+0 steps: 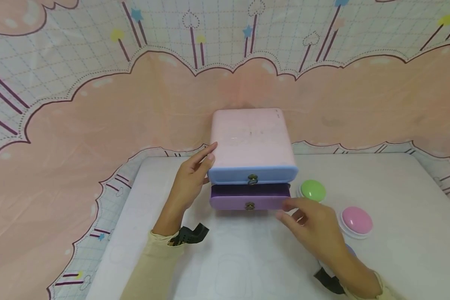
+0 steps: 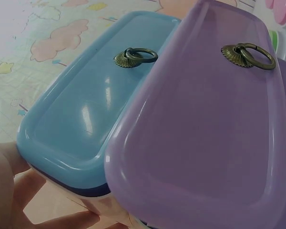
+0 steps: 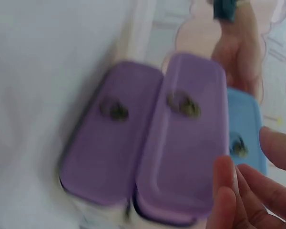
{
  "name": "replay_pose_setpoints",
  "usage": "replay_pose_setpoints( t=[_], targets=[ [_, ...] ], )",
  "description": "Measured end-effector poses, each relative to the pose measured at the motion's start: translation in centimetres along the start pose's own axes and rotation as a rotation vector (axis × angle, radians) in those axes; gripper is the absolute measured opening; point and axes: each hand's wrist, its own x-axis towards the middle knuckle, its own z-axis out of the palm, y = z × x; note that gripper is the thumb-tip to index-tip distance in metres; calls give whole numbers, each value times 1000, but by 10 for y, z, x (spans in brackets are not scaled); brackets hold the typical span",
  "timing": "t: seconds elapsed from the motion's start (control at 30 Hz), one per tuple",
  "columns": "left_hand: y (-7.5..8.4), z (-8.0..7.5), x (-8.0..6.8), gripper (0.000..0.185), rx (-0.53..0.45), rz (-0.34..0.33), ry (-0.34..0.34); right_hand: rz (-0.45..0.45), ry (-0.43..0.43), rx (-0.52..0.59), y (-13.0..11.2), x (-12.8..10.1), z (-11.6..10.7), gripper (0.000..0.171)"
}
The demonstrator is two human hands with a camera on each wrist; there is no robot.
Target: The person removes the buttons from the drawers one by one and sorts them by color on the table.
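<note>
A small drawer cabinet with a pink top (image 1: 251, 137) stands on the white table. Its blue top drawer (image 1: 228, 176) is closed, while the purple middle drawer (image 1: 230, 203) sticks out toward me. Below that one, a darker purple drawer (image 3: 112, 148) shows in the right wrist view. Each has a bronze ring pull, such as the one on the middle drawer (image 2: 248, 56). My left hand (image 1: 189, 179) rests against the cabinet's left side, fingers extended along it. At the right end of the middle drawer's front, my right hand (image 1: 318, 227) has its fingertips by the edge, thumb apart.
Right of the cabinet sit a green domed button (image 1: 313, 190) and a pink domed button (image 1: 357, 220) on white bases. A bluish one (image 1: 350, 250) is mostly hidden behind my right wrist. A patterned cloth (image 1: 165, 108) hangs behind the table.
</note>
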Motion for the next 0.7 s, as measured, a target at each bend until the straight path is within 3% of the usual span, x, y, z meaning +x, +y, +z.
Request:
replay_pose_setpoints(
  t=[0.17, 0.27, 0.47, 0.7],
  targets=[
    [0, 0, 0, 42, 0, 2, 2, 78, -180, 196, -6, -3, 22, 28],
    [-1, -1, 0, 42, -6, 5, 1, 126, -246, 245, -6, -3, 35, 36],
    [-2, -1, 0, 42, -11, 11, 2, 194, -290, 359, -6, -2, 52, 43],
    [-3, -1, 1, 43, 13, 5, 1, 249, -295, 555, -5, -2, 63, 35]
  ],
)
